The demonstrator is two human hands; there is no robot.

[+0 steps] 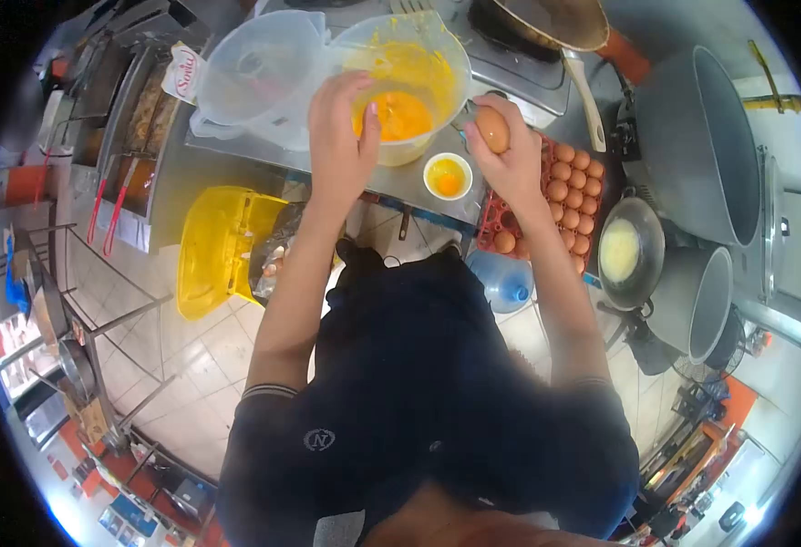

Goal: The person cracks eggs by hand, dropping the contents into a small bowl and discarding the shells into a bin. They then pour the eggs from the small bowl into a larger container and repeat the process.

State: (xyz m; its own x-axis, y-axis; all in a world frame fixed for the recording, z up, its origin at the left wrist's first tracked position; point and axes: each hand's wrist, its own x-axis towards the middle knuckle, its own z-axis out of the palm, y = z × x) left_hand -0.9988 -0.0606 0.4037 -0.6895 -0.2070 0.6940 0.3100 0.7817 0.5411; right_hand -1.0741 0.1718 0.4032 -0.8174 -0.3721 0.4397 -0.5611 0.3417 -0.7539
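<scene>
My right hand (510, 159) is wrapped round a brown egg (492, 129), above and to the right of a small white bowl (431, 188). In that bowl lies a cracked egg with its yolk (447, 179). At the near left side of a large translucent bowl (450, 64), my left hand (340, 128) holds nothing, its thumb apart from the fingers. Beaten yellow egg (402, 116) covers the bottom of the large bowl and smears its wall. Beside my right wrist is a red egg tray (493, 219) with several brown eggs (572, 191).
Left of the large bowl stands another translucent container (254, 68). Below the counter is a yellow bin (201, 260) with its lid open and eggshells inside. Pans, one a small pan (648, 273) with pale yellow food, and big grey pots (692, 137) crowd the right.
</scene>
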